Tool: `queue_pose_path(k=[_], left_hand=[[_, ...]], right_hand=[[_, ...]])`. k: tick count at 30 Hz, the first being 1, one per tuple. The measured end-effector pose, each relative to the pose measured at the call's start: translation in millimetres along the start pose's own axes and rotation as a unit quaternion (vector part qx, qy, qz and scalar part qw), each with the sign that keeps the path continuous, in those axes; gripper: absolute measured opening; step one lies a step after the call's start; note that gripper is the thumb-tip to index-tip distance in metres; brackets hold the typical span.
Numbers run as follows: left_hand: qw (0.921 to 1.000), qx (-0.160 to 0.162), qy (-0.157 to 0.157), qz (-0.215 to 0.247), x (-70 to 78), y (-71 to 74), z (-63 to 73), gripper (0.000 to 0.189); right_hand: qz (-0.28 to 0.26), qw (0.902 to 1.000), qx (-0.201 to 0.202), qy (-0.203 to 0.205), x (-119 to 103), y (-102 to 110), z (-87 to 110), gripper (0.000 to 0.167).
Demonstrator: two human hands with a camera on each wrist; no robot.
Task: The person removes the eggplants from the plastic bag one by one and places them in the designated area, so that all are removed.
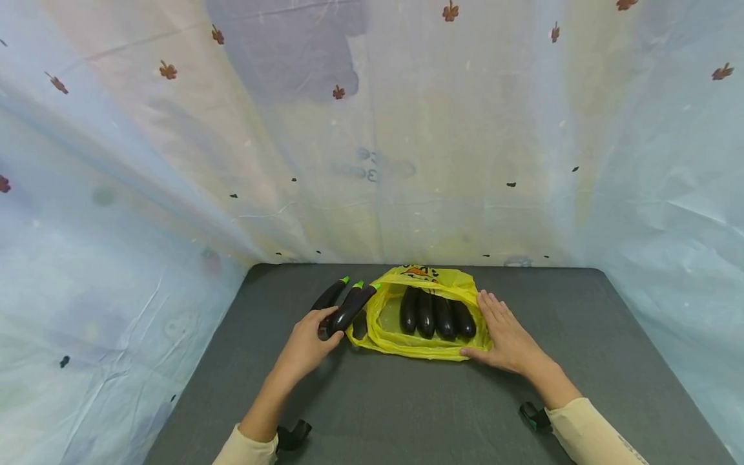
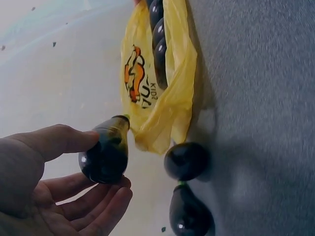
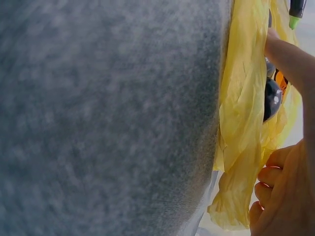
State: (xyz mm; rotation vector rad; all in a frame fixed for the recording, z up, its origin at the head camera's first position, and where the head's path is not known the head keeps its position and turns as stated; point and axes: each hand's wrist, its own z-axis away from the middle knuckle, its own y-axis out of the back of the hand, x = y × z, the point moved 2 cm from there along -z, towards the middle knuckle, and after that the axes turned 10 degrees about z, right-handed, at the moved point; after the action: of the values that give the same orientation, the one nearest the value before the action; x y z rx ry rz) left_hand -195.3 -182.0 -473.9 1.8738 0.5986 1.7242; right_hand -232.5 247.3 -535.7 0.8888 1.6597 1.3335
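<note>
My left hand [image 1: 308, 342] grips a dark purple eggplant [image 1: 352, 309] between thumb and fingers, its green stem end pointing at the yellow plastic bag [image 1: 395, 347]. In the left wrist view this held eggplant [image 2: 105, 153] is raised beside the bag's printed side. Two more eggplants lie left of the bag, a far one [image 1: 328, 296] and one partly hidden behind the held one. Inside the bag's wide mouth, several eggplants [image 1: 426, 316] lie side by side. My right hand [image 1: 511, 339] rests against the bag's right end, fingers extended, thumb at the front rim.
A grey table [image 1: 395, 413] carries the bag and eggplants. Pale patterned sheeting [image 1: 430, 142] rises behind the table's far edge and at both sides. Black straps [image 1: 293, 434] show at the wrists.
</note>
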Motion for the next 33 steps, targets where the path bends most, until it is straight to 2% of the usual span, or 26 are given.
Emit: queue_pose_path(k=[8, 18, 25, 33], left_hand=[[0.9998, 0.005, 0.014, -0.016, -5.5, 15.2, 0.6, 0.059], [0.9996, 0.023, 0.017, -0.004, -15.1, 30.3, -7.7, 0.062], [0.9991, 0.039, 0.013, -0.005, -35.2, 35.5, -20.2, 0.063], [0.9986, 0.04, 0.025, 0.024, -65.7, 42.9, -32.7, 0.063]], right_hand=[[0.0, 1.0, 0.001, 0.001, -0.2, 0.8, 0.1, 0.131], [-0.005, 0.9999, 0.014, 0.009, -1.0, 1.2, 1.3, 0.129], [0.0, 1.0, 0.008, 0.006, -2.1, 3.5, 1.7, 0.129], [0.004, 0.9999, 0.013, 0.008, -2.6, 4.1, 2.5, 0.128]])
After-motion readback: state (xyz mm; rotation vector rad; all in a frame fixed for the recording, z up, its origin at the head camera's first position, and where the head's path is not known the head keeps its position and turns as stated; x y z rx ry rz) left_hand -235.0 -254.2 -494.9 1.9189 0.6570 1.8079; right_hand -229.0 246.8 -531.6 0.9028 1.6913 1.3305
